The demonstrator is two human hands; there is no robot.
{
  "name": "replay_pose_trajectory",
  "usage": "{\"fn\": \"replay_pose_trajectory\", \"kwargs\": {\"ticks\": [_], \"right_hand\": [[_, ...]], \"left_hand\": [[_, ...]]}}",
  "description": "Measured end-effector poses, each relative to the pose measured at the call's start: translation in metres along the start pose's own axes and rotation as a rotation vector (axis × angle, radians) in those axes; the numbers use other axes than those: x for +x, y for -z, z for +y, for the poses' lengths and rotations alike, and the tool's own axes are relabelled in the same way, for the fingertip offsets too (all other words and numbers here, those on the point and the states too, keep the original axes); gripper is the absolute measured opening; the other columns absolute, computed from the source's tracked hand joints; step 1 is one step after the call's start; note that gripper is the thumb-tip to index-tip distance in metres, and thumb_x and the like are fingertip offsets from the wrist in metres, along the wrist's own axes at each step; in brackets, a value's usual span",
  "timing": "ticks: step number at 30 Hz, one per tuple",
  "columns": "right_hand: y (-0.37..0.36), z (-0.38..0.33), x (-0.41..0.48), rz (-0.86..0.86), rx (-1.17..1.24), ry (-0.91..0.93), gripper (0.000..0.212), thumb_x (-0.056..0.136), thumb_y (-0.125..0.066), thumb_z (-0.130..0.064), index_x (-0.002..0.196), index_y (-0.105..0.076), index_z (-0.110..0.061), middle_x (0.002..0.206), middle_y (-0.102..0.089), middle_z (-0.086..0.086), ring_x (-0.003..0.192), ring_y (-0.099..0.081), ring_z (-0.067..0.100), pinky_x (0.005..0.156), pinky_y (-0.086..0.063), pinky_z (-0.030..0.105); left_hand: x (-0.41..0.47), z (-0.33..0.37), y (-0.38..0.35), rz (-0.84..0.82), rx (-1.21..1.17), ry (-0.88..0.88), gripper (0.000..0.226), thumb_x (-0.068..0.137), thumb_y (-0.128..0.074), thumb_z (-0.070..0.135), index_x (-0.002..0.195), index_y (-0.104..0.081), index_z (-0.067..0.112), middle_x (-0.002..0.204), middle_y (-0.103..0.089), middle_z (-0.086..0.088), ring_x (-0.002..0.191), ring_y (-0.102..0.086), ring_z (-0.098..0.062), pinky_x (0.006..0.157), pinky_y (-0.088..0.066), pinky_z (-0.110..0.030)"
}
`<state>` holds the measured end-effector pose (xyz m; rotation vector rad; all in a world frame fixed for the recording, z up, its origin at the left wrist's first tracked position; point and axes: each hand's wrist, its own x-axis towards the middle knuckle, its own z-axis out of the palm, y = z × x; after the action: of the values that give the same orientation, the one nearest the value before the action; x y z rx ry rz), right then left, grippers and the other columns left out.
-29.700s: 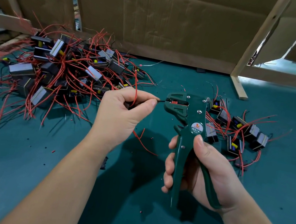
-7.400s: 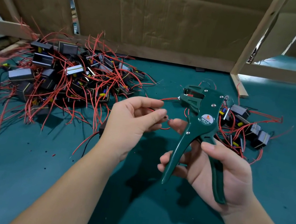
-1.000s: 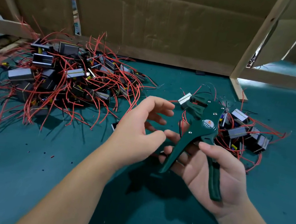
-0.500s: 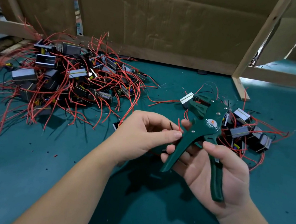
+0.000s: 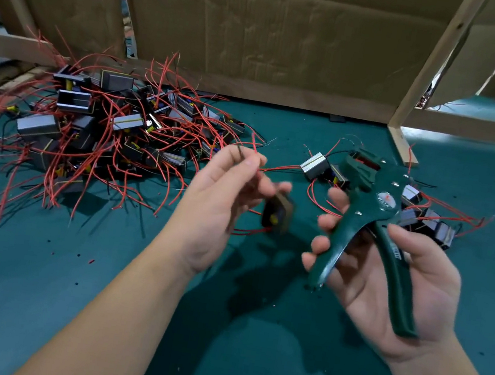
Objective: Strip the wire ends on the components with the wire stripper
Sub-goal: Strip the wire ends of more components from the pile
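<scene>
I sit far off and watch both hands. The left hand is up off the mat with its fingers half curled. It pinches the thin wires of one part. That part hangs just under and to the right of its fingertips, blurry, between the two hands. The right hand holds the stripper loosely, with fingers round one handle and the thumb on the other. The handles are spread wide. The pinched wires are still apart from the tool.

How far along? Not far, I think. A big pile of parts with red wires lies left of the left hand and past it, and it looks like the waiting pile. A small pile lies just past the right hand. Those may be the done ones, but I cannot see their wire tips well enough to be sure. A few red bits dot the mat by the left arm.

The stripper's long line runs from the right palm up and away. Its head points away from me and a little to the left.
</scene>
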<state>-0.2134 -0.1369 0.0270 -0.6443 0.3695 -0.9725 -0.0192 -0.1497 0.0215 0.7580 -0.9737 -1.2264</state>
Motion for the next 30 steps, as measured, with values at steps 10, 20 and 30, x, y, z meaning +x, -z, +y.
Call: {"fn": "replay_pose_trajectory", "kwargs": {"ticks": [10, 20, 30], "right_hand": [[-0.008, 0.018, 0.000, -0.298, -0.012, -0.302, 0.063, 0.080, -0.068, -0.018, 0.133, -0.045, 0.007, 0.097, -0.059, 0.026, 0.084, -0.062, 0.039, 0.080, -0.051, 0.055], [-0.008, 0.021, -0.002, -0.134, -0.171, -0.267, 0.045, 0.071, -0.080, -0.032, 0.102, -0.066, -0.003, 0.080, -0.061, 0.022, 0.065, -0.063, 0.036, 0.063, -0.055, 0.048], [-0.017, 0.027, -0.005, 0.011, -0.250, -0.229, 0.047, 0.069, -0.073, -0.055, 0.078, -0.063, -0.010, 0.060, -0.052, 0.015, 0.041, -0.053, 0.027, 0.044, -0.049, 0.035]], "left_hand": [[0.002, 0.006, 0.014, -0.022, 0.718, -0.281, 0.011, 0.087, -0.056, 0.022, 0.078, -0.057, 0.029, 0.062, -0.054, 0.009, 0.064, -0.059, -0.033, 0.057, -0.043, -0.030], [0.001, 0.007, 0.017, -0.025, 0.803, -0.337, 0.006, 0.087, -0.053, 0.038, 0.083, -0.055, 0.035, 0.065, -0.047, -0.011, 0.060, -0.049, -0.035, 0.053, -0.047, -0.045], [-0.005, 0.010, 0.007, 0.037, 0.554, -0.247, 0.021, 0.096, -0.032, 0.032, 0.085, -0.041, 0.016, 0.064, -0.037, 0.006, 0.058, -0.036, -0.031, 0.048, -0.037, -0.019]]}}
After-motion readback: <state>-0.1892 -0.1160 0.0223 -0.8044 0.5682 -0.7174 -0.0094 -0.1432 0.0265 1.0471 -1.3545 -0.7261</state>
